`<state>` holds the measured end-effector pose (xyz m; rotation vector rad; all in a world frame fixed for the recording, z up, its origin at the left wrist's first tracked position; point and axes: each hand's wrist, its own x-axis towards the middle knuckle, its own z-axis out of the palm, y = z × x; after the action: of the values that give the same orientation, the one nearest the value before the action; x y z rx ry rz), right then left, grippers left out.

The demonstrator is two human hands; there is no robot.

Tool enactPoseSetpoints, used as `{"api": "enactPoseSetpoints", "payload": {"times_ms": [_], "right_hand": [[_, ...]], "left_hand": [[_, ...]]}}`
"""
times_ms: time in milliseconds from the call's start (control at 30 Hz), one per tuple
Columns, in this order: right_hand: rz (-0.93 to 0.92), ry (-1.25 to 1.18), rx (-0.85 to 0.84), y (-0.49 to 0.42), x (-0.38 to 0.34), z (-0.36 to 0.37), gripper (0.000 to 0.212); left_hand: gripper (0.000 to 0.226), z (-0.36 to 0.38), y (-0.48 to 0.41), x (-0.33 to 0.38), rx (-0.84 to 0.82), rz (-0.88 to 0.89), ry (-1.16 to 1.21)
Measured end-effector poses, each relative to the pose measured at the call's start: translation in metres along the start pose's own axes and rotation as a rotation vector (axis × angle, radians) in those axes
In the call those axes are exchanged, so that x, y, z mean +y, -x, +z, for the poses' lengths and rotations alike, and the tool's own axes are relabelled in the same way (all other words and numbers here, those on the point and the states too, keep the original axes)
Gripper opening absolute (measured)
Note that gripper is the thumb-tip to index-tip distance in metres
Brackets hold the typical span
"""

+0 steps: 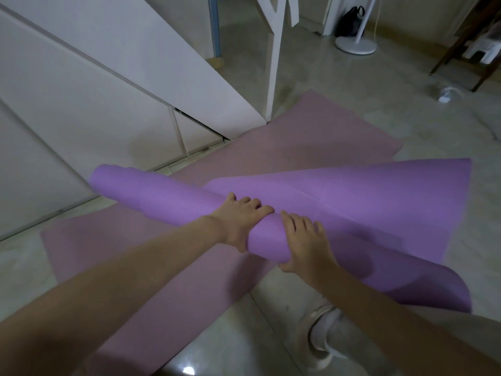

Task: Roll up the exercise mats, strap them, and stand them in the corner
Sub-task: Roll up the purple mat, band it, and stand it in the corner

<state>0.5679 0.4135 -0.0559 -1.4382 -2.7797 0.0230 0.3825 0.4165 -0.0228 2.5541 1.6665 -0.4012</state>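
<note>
Purple foam fills mid-frame: the purple mat (pixel 168 196) is part-rolled, the roll slanting from centre left down to the middle, and its loose sheet spreads to the right edge and curls at lower right. The left hand (pixel 240 222) wraps the roll, fingers curled over the top, thumb beneath. The right hand (pixel 303 240), just beside it, grasps the roll's near end the same way. Under it all lies the pink mat (pixel 298 137), flat on the glossy floor (pixel 433 131), running from lower left towards upper centre. White cabinet (pixel 81 90) upper left. Fan base (pixel 355 46) top right, black bag (pixel 351 21) behind it. White shoe (pixel 322 340) at the bottom right.
</note>
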Motion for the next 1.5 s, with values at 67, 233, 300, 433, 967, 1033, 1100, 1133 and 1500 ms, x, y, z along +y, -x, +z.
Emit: {"api": "enactPoseSetpoints", "payload": {"times_ms": [67, 233, 300, 433, 967, 1033, 1100, 1133, 1500], "right_hand": [[-0.007, -0.051, 0.002, -0.004, 0.009, 0.001, 0.121], [-0.022, -0.098, -0.069, -0.022, 0.024, -0.021, 0.108], [-0.004, -0.126, -0.116, -0.029, 0.026, -0.027, 0.102], [0.038, -0.317, -0.179, -0.038, 0.027, -0.041, 0.099], [0.003, 0.025, -0.234, 0.016, 0.014, -0.022, 0.133], [0.038, -0.019, -0.123, 0.031, 0.009, -0.005, 0.130], [0.031, -0.061, -0.122, 0.038, 0.013, 0.004, 0.120], [0.020, -0.082, -0.103, 0.038, 0.016, 0.005, 0.113], [-0.043, 0.007, -0.259, 0.006, 0.061, -0.046, 0.096]], "left_hand": [[0.094, 0.001, 0.001, 0.002, 0.019, -0.013, -0.017], [0.101, 0.022, 0.016, 0.009, 0.297, -0.059, -0.154], [0.100, 0.028, 0.021, 0.015, 0.338, -0.130, -0.239], [0.088, 0.034, 0.021, 0.016, 0.479, -0.194, -0.320], [0.096, 0.020, 0.007, 0.028, -0.003, -0.027, 0.063], [0.099, 0.016, 0.004, 0.031, -0.074, 0.001, 0.119], [0.101, 0.016, 0.003, 0.032, -0.096, 0.023, 0.137], [0.101, 0.017, 0.003, 0.033, -0.091, 0.030, 0.131], [0.106, 0.034, 0.021, 0.073, 0.420, -0.176, 0.051]]}}
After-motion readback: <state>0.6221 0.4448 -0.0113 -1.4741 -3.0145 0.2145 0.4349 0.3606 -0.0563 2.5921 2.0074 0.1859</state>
